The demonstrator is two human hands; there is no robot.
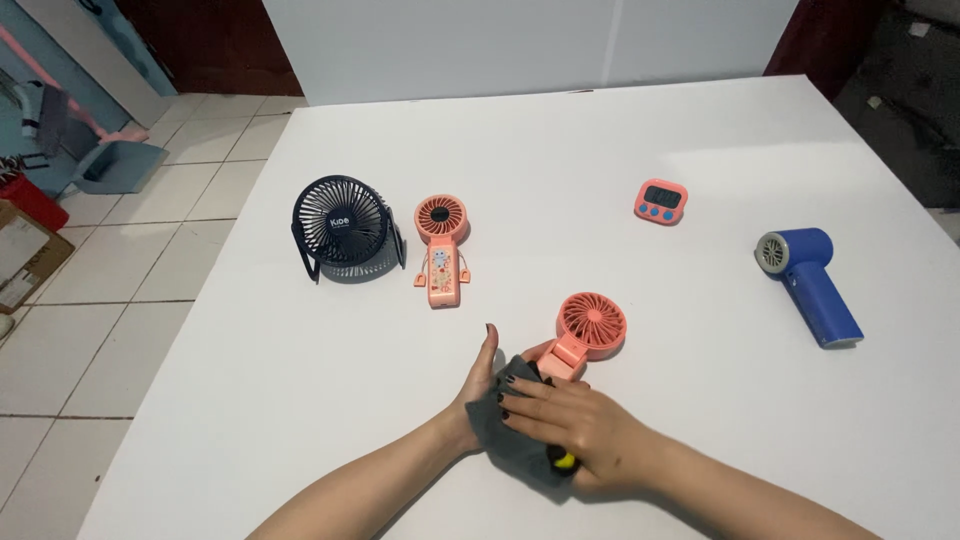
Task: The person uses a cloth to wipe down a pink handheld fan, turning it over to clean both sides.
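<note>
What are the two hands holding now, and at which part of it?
Both hands hold a coral handheld fan by its handle, through a grey cloth. The left hand steadies the handle's side; the right hand presses the cloth over it.

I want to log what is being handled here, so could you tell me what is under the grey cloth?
The grey cloth wraps the handle of the coral handheld fan, between the left hand and right hand. A yellow bit shows at its lower edge; the rest of the handle is covered.
</note>
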